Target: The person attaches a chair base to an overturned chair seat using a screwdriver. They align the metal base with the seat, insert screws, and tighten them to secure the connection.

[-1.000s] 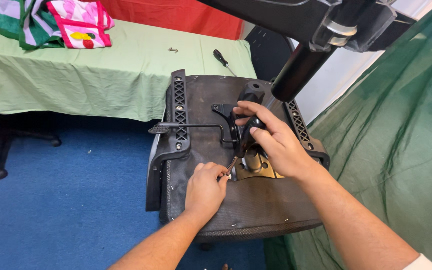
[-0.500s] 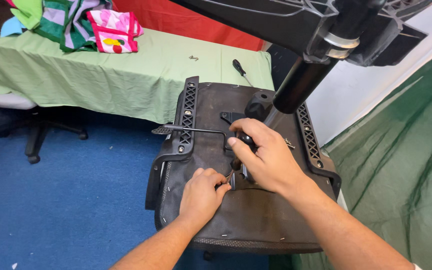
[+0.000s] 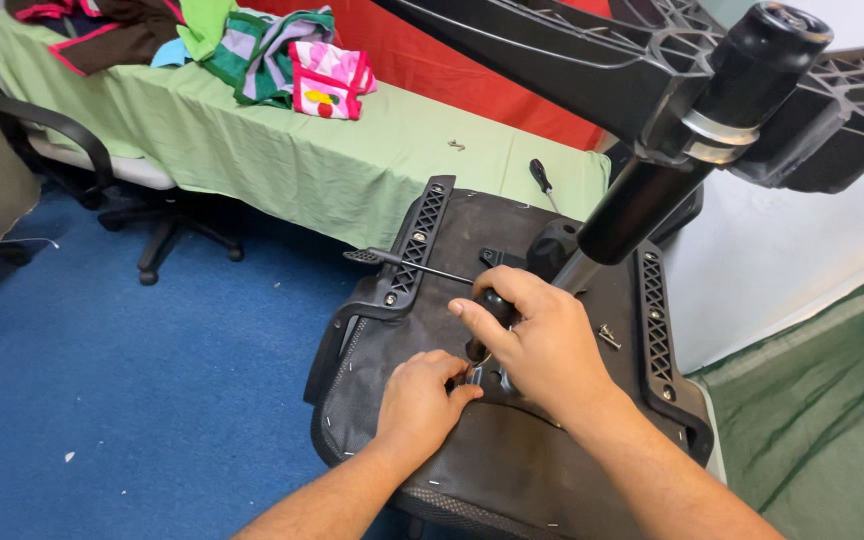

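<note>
1. Head view shows an office chair turned upside down, its seat (image 3: 512,470) underside facing up and resting against a table (image 3: 352,170) draped in green cloth. The gas cylinder (image 3: 642,205) and star base (image 3: 592,60) stick up toward the camera.

2. The right hand (image 3: 542,345) is curled around a black knob or tool handle at the seat mechanism (image 3: 542,250), fingers pressed together in a full grip. What sits under the palm is hidden, so I cannot tell whether it is a driver or part of the chair.

3. The left hand (image 3: 422,395) lies on the seat just beside the right, fingertips (image 3: 460,388) pinched on something small and metallic at the mechanism plate. It is too small to name; it looks like a fastener.

4. To do this well, I would judge the pinching hand should keep the small part square to its hole while the gripping hand turns, with the wrist in line with the fastener so the tip does not slip.

5. Downward pressure seems wise, since the seat is propped and could rock; the left forearm on the fabric helps steady it.

6. A loose screw (image 3: 608,336) lies on the seat near the right rail (image 3: 655,320); it could roll off if the seat tilts.

7. A lever (image 3: 407,263) crosses the left rail (image 3: 417,240), and a screwdriver (image 3: 542,180) lies on the table, well apart from both hands.

8. Piled clothes (image 3: 272,60) sit at the table's far end, and another chair (image 3: 102,170) stands beside it on the blue carpet (image 3: 132,400).
</note>
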